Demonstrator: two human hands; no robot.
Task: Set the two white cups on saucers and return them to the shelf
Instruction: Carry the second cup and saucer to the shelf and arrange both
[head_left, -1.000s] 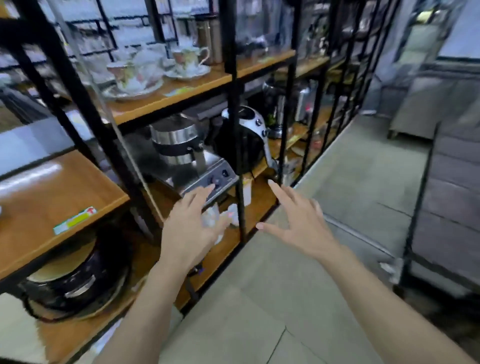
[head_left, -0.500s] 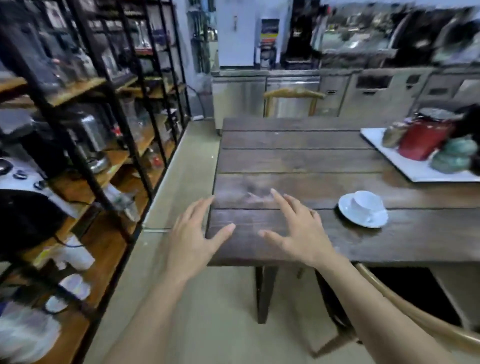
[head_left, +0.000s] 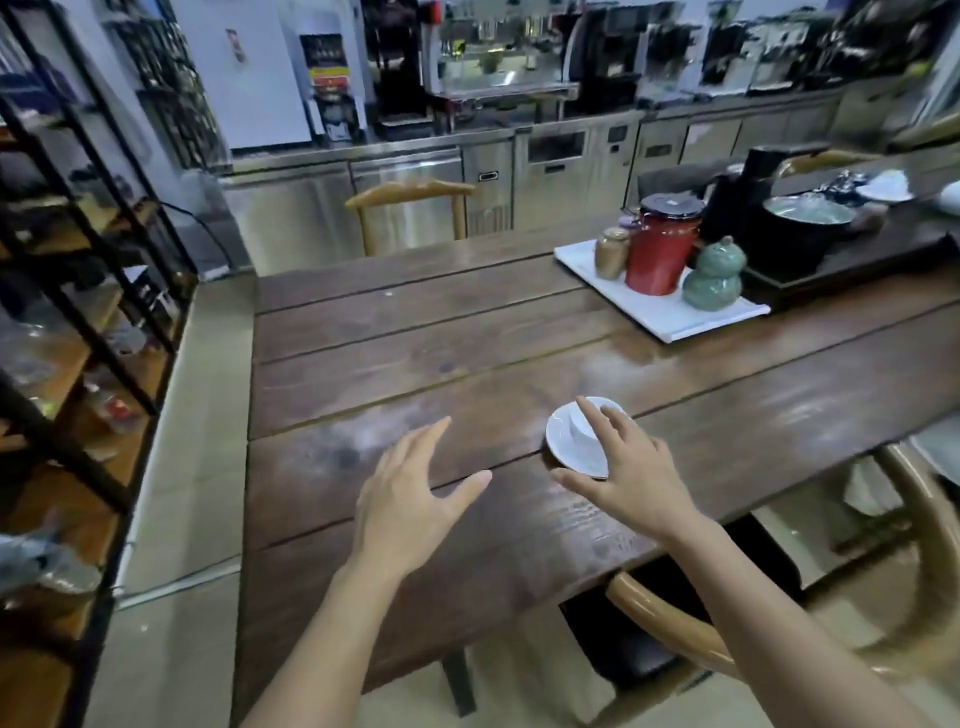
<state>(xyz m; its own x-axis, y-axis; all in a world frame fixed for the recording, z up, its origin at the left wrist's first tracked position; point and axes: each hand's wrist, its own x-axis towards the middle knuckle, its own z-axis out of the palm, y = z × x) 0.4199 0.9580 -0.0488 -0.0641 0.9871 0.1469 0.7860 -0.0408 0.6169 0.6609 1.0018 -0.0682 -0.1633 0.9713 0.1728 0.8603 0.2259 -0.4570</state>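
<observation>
A white cup (head_left: 584, 427) stands on a white saucer (head_left: 563, 448) near the front edge of a dark wooden table (head_left: 415, 364). My right hand (head_left: 631, 475) hovers over the cup and saucer with fingers spread, hiding their right half; it holds nothing. To the left of the saucer my left hand (head_left: 410, 499) is open above bare table planks, fingers apart. The black-framed shelf (head_left: 78, 291) with wooden boards runs along the left edge of the view. Only this one white cup is in sight.
A white tray (head_left: 654, 312) at the table's back right carries a red canister (head_left: 660, 244), a green gourd jar (head_left: 714, 278) and a small brown jar. Wooden chairs stand at the far side (head_left: 410, 200) and front right (head_left: 665, 618). Steel counters line the back.
The view has swung from the shelf round to the table. Both hands moved forward over the tabletop, and my right hand now reaches over the cup and saucer.
</observation>
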